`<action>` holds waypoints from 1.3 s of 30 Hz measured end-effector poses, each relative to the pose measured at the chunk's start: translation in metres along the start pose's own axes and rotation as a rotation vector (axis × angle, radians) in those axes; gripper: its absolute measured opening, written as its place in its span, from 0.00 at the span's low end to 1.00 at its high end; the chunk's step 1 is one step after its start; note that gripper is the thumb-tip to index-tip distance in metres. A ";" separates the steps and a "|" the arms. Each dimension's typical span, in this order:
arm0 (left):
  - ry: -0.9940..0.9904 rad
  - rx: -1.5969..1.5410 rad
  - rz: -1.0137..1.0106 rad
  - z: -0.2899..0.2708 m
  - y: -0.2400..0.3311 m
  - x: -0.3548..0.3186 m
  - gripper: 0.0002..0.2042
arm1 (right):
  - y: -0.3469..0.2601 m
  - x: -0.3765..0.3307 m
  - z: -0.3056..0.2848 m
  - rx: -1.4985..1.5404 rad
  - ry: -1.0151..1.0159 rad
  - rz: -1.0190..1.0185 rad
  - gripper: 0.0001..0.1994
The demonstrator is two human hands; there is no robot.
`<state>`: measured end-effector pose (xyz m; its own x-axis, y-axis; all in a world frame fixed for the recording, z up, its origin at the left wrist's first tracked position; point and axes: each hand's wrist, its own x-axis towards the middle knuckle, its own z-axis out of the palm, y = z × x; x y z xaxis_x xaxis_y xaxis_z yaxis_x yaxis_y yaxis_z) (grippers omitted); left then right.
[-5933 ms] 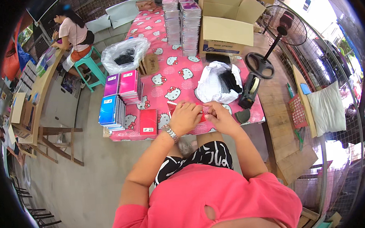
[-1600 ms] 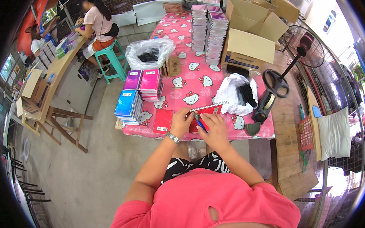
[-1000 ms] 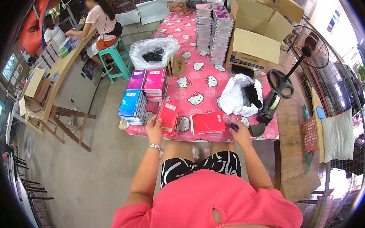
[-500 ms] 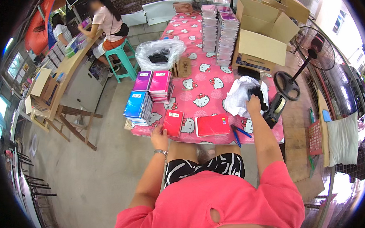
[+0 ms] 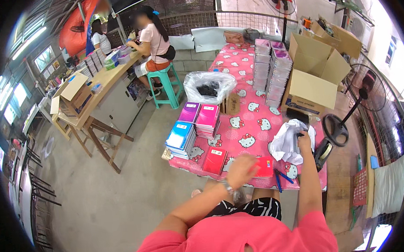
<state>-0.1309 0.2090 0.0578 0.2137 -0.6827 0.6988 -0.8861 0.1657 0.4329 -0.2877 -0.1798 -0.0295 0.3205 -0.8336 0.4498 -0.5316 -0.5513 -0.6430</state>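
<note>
My left hand (image 5: 241, 173), smeared by motion, is over the left part of an unbound-looking red notebook (image 5: 264, 167) at the table's near edge; its fingers are not clear. A spiral-bound red notebook (image 5: 215, 160) lies just left of it. My right hand (image 5: 304, 142) reaches into a crumpled white plastic bag (image 5: 282, 142), fingers bent around something dark and thin that I cannot make out. Blue-handled pliers (image 5: 283, 178) lie between the unbound notebook and my right forearm.
Stacks of blue (image 5: 180, 135), purple (image 5: 190, 112) and pink notebooks (image 5: 208, 115) stand left, before a clear bag of black pieces (image 5: 209, 87). Taller notebook stacks (image 5: 278, 75), an open carton (image 5: 311, 94) and a tape dispenser (image 5: 322, 153) stand right. Two people work at another table (image 5: 103, 80).
My left hand has moved right, from the spiral-bound red notebook to the unbound one. My right hand stays at the white bag, whose dark contents now show less. The view has shifted.
</note>
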 end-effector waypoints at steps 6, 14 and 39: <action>-0.549 0.334 0.088 0.031 0.021 -0.002 0.10 | -0.086 -0.026 -0.032 0.517 -0.537 0.366 0.17; -0.677 0.210 -0.005 0.000 0.024 0.045 0.09 | -0.128 -0.129 -0.073 0.563 -0.472 0.041 0.13; -0.315 0.204 0.083 0.010 0.014 0.036 0.07 | -0.182 -0.168 -0.094 0.409 -0.479 -0.212 0.12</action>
<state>-0.1396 0.1796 0.0830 0.0294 -0.8636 0.5033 -0.9656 0.1056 0.2377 -0.3181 0.0634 0.0704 0.7486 -0.5762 0.3281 -0.1086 -0.5947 -0.7966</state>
